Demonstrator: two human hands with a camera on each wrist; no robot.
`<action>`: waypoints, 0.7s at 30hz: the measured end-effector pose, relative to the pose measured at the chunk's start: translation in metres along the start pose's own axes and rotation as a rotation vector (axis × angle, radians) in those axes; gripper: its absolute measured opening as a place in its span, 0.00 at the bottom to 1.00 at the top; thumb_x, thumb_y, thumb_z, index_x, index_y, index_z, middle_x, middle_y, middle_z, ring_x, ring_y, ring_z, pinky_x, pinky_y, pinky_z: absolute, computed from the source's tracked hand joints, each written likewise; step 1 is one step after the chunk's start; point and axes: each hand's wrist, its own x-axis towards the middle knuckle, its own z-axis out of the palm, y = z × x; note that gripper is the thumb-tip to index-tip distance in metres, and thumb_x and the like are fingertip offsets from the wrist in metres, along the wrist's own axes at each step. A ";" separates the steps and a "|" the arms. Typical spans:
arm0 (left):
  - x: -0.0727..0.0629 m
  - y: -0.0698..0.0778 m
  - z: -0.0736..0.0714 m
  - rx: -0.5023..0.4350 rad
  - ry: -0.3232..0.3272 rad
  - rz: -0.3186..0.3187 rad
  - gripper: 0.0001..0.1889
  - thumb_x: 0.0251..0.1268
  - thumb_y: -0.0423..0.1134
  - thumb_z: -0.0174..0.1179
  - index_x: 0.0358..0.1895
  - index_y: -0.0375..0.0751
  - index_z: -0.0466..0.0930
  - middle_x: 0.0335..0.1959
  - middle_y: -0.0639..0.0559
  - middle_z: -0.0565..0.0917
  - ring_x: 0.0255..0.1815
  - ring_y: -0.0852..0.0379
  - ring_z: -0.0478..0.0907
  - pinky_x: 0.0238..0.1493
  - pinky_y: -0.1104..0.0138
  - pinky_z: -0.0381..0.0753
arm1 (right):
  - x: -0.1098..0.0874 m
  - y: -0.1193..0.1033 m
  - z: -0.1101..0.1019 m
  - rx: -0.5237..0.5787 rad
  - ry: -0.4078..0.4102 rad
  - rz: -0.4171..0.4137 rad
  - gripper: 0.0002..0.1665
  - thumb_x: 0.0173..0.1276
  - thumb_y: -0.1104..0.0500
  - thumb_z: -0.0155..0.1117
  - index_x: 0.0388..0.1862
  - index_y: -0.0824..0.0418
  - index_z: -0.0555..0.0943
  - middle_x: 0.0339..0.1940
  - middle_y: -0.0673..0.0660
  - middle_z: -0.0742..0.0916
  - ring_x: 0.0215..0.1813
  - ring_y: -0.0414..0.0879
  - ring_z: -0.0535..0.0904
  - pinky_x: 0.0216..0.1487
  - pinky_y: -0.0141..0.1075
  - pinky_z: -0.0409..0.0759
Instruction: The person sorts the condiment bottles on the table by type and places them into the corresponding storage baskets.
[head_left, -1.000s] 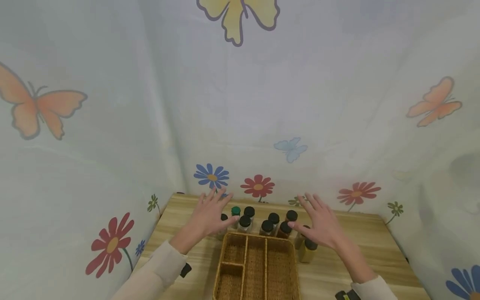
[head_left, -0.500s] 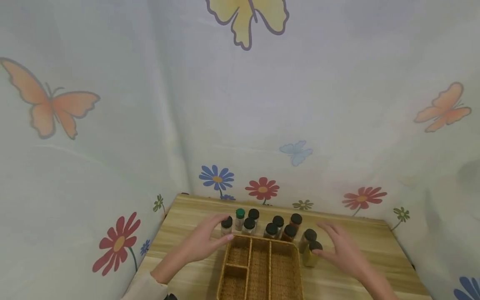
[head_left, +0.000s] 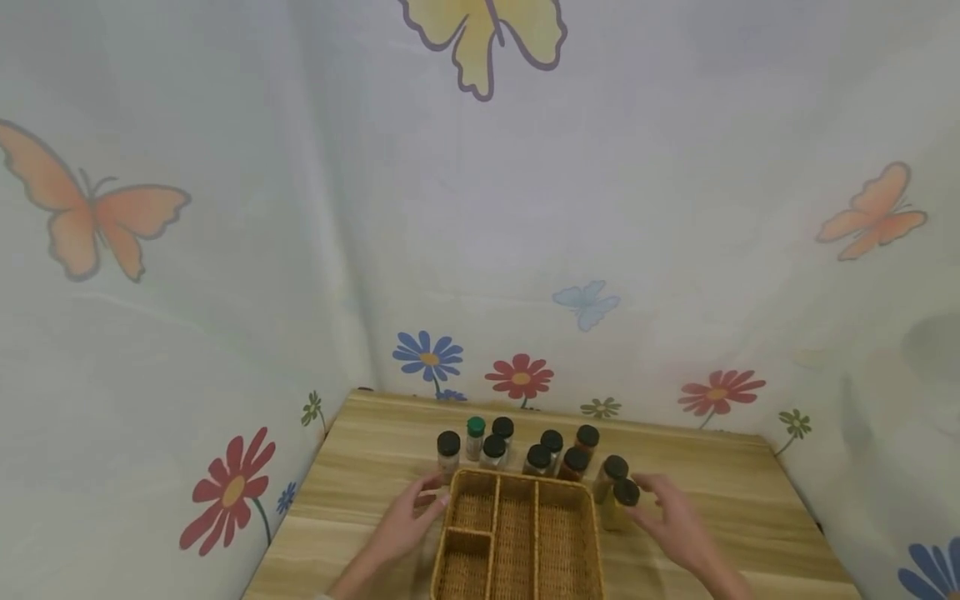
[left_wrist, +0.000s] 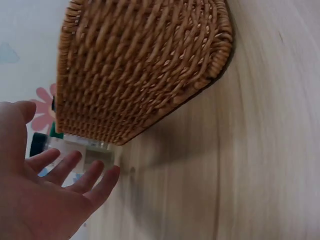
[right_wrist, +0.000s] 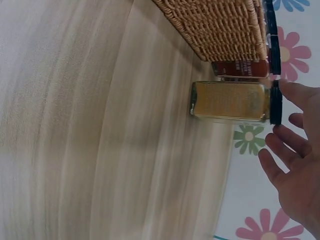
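In the head view, my right hand (head_left: 671, 521) is at the black lid of a square glass spice jar (head_left: 617, 518) with yellowish contents. Thumb and fingertips pinch that lid from two sides in the right wrist view, where the jar (right_wrist: 230, 101) stands on the table. My left hand (head_left: 405, 521) is beside the left wall of a wicker basket (head_left: 442, 546), its fingers loosely bent around nothing. Beyond those fingers, in the left wrist view, a clear dark-lidded jar (left_wrist: 75, 152) stands partly hidden by them and the basket.
Several more spice jars stand upright behind the basket, one with a green lid (head_left: 476, 427) and one with reddish-brown contents (head_left: 573, 471). Another dark-lidded jar (head_left: 613, 471) adjoins the yellowish one. A flower-printed curtain (head_left: 637, 350) borders the wooden table (head_left: 720, 483) at the back.
Both hands have come down from above the table. The left drew back from the leftmost jar to the basket's side; the right closed in on the yellowish jar's lid.
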 end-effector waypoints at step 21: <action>0.014 -0.012 0.014 -0.256 -0.132 -0.087 0.30 0.84 0.41 0.55 0.81 0.32 0.63 0.76 0.26 0.68 0.71 0.25 0.72 0.60 0.41 0.83 | 0.011 0.020 0.012 0.169 -0.085 0.182 0.29 0.65 0.62 0.80 0.63 0.65 0.81 0.55 0.57 0.87 0.57 0.57 0.83 0.51 0.51 0.88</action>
